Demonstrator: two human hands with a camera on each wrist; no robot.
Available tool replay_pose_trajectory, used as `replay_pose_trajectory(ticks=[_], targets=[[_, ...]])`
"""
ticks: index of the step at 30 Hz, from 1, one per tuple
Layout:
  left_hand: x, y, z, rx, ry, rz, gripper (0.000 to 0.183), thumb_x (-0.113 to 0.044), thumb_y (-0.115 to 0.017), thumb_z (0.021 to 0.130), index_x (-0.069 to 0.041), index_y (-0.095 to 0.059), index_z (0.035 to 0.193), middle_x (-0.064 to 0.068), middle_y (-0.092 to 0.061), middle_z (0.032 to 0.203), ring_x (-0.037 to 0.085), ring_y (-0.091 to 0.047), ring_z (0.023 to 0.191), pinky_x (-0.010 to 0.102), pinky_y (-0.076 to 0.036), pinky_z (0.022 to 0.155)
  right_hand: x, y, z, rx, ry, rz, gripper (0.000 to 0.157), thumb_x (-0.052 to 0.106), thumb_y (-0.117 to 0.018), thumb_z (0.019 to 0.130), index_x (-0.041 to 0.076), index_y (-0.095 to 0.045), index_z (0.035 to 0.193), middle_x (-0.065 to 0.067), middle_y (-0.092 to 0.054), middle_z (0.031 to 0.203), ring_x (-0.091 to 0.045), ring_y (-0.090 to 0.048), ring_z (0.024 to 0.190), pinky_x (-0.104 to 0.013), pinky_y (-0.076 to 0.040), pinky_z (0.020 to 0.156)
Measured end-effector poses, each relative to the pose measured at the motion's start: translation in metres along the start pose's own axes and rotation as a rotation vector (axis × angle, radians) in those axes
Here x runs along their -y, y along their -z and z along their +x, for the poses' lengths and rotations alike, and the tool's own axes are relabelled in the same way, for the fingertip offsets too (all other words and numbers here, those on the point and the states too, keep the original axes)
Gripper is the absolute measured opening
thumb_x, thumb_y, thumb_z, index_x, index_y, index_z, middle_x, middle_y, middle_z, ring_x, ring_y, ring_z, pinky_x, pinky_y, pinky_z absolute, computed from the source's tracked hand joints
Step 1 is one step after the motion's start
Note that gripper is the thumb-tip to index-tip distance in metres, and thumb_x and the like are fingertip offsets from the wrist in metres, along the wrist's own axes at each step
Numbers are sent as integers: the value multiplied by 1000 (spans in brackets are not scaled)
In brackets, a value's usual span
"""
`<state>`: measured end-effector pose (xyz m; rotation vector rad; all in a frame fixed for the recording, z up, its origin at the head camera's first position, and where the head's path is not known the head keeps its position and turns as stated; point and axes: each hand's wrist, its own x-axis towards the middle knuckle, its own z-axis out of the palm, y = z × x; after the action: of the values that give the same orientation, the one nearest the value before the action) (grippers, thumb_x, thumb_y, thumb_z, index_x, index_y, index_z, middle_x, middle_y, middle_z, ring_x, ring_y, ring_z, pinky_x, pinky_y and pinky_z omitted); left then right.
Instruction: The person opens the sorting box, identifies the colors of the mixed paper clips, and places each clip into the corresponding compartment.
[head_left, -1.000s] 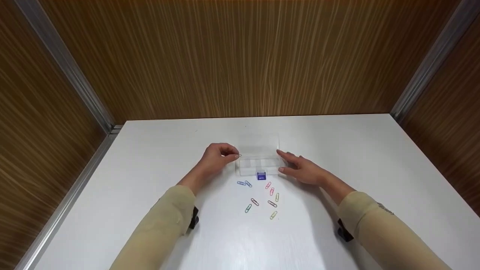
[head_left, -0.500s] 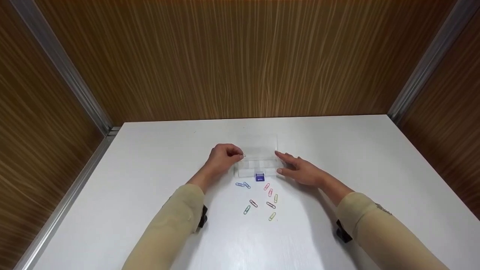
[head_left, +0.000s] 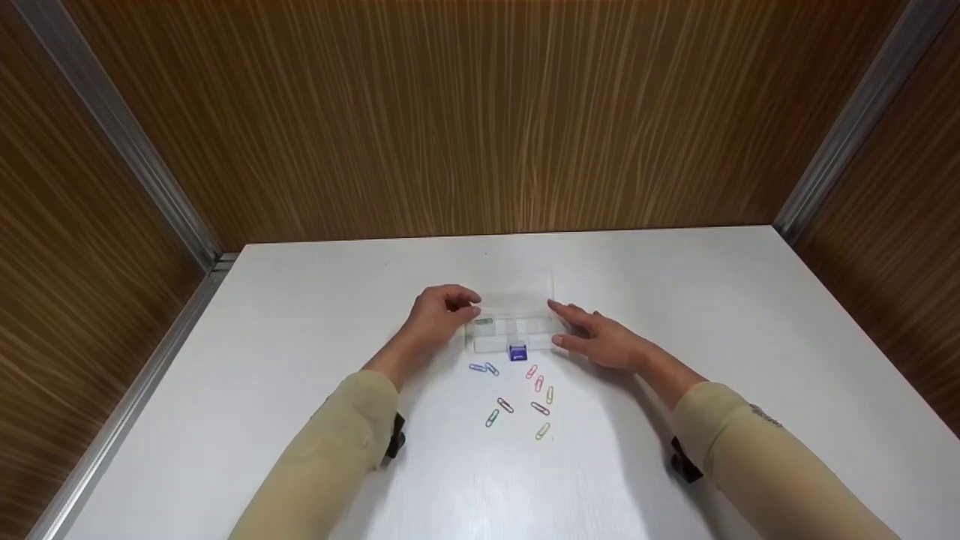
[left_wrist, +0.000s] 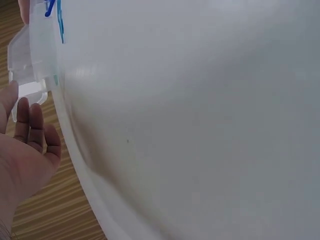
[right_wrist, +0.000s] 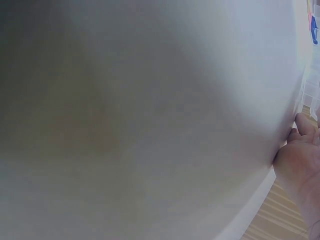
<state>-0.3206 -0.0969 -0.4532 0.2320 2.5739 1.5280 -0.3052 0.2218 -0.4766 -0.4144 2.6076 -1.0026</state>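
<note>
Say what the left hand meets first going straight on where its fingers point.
Most likely the clear box, around its open lid: the left hand is right at its left side. Height is hard to judge; it could pass just above.

I see a box (head_left: 534, 343) on a table (head_left: 330, 300), its lid (head_left: 517, 287) behind it, its clasp (head_left: 518, 352) at the front middle. One paper clip (head_left: 484, 321) is in the box's left compartment. On the table before the box lie nine loose clips (head_left: 492, 418), four leftward, five rightward. The left hand (head_left: 436, 316) is just beside the box's left end, the right hand (head_left: 601, 340) at its right. Panels (head_left: 480, 120) rise behind the table and at both sides.
</note>
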Motion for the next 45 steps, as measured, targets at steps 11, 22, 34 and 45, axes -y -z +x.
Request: replay_pose_trajectory(ticks=[11, 22, 34, 45], targets=[[-10, 13, -33, 39, -49, 15, 22, -18, -75, 101, -12, -78, 122, -1, -71, 110, 23, -60, 105, 36, -51, 93, 2, 4, -1, 14, -38, -7, 75, 57, -61, 104, 41, -26, 168, -8, -16, 176, -41, -2, 162, -62, -2, 126], [4, 13, -58, 359, -168, 38, 25, -16, -83, 94, -9, -80, 118, -1, -75, 105, 18, -63, 96, 34, -51, 90, 2, 5, 2, 21, -25, -15, 75, 56, -60, 105, 39, -26, 169, -9, -14, 176, -39, -3, 162, -60, -1, 127], [10, 1, -68, 523, -197, 123, 27, -11, -88, 88, -12, -82, 115, -3, -76, 113, 16, -63, 101, 33, -50, 95, 2, 5, 1, 18, 8, 9, 76, 60, -61, 103, 37, -30, 168, -12, -17, 176, -42, -4, 161, -61, 0, 126], [12, -6, -72, 533, -331, 205, 27, -13, -92, 84, -13, -84, 110, -3, -73, 109, 17, -60, 104, 38, -44, 100, 0, 4, 2, 19, 15, 12, 77, 60, -61, 102, 37, -29, 168, -13, -17, 175, -41, -5, 161, -62, 0, 126]])
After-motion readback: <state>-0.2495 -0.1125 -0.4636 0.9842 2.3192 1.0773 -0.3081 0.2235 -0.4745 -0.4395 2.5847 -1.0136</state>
